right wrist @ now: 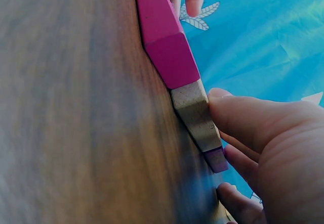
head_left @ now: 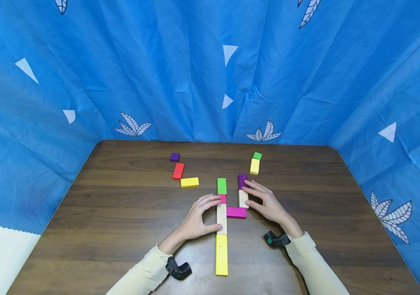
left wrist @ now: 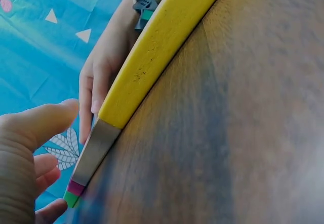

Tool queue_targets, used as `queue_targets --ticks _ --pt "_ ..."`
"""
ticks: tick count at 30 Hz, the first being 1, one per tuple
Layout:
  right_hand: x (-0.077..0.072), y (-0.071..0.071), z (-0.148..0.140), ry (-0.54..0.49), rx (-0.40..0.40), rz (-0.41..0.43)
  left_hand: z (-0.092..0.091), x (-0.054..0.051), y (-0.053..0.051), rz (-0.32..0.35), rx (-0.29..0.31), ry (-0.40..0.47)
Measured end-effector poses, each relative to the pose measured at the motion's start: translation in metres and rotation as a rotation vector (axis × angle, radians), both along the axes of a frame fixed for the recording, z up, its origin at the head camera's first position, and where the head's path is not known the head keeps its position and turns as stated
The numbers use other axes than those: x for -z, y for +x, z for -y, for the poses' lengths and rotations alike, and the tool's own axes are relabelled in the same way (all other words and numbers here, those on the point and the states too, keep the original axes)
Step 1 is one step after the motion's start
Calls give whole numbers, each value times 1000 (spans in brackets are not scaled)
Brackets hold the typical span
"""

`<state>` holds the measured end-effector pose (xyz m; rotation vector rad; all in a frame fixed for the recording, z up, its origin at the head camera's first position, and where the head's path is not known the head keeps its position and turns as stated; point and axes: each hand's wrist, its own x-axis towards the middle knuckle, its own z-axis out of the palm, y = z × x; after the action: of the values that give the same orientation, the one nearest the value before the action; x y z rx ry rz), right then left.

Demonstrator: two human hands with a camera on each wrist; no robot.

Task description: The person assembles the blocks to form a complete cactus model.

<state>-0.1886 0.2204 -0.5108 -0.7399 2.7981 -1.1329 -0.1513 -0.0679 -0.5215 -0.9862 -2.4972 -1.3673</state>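
Note:
A column of blocks lies flat on the table: a green block (head_left: pixel 222 186), a small pink block (head_left: pixel 223 199), a plain wooden block (head_left: pixel 222 215) and a long yellow block (head_left: pixel 222 255). My left hand (head_left: pixel 196 220) spreads along its left side, fingertips at the pink block, thumb at the plain wooden one. A magenta block (head_left: pixel 236 212) juts right from the column. Beyond its right end, a second plain wooden block (right wrist: pixel 195 115) and a purple block (head_left: pixel 242 180) stand in line. My right hand (head_left: pixel 270 205) touches these two from the right, fingers extended.
Behind on the left lie a small purple block (head_left: pixel 175 157), a red block (head_left: pixel 178 171) and a yellow block (head_left: pixel 189 182). At the back right, a pale yellow block (head_left: pixel 254 166) touches a small green block (head_left: pixel 257 155). Blue curtain (head_left: pixel 210 82) borders the wooden table (head_left: pixel 121 213).

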Motion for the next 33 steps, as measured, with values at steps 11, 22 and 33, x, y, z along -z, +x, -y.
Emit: queue_targets --ticks 11,22,33 --pt "1 0 0 3 6 -2 -1 4 2 -16 -8 -111" --pt "1 0 1 1 2 -15 -1 5 2 -23 -7 -146" --pt "-1 -2 0 -61 38 -36 -1 6 1 -18 -9 -154"
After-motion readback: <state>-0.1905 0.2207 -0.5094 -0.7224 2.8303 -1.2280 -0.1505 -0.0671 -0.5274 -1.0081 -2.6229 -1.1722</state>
